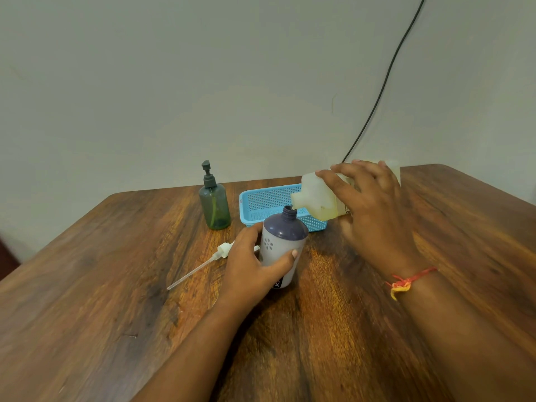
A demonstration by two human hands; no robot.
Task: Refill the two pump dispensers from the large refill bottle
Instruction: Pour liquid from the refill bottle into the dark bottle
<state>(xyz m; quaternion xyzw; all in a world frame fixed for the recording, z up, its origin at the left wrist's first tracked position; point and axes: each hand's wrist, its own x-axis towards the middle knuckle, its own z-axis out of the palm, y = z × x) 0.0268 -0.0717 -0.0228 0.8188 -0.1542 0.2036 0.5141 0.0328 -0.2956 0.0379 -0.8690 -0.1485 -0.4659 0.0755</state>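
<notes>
My left hand [251, 264] grips a white dispenser bottle with a purple shoulder [282, 242], which stands upright on the table with its neck uncovered. My right hand [371, 210] holds the large translucent refill bottle [319, 195] tipped on its side, its spout just above and touching the rim of the open neck. Yellowish liquid lies in the lower part of the refill bottle. The white pump head with its long tube [203, 265] lies flat on the table left of my left hand. A green dispenser [214, 203] with a dark pump fitted stands further back on the left.
A blue perforated plastic basket [261, 198] sits behind the purple-topped bottle. The wooden table [116, 285] ends at the wall at the back and drops off at the left. A black cable [385, 79] hangs down the wall at the right.
</notes>
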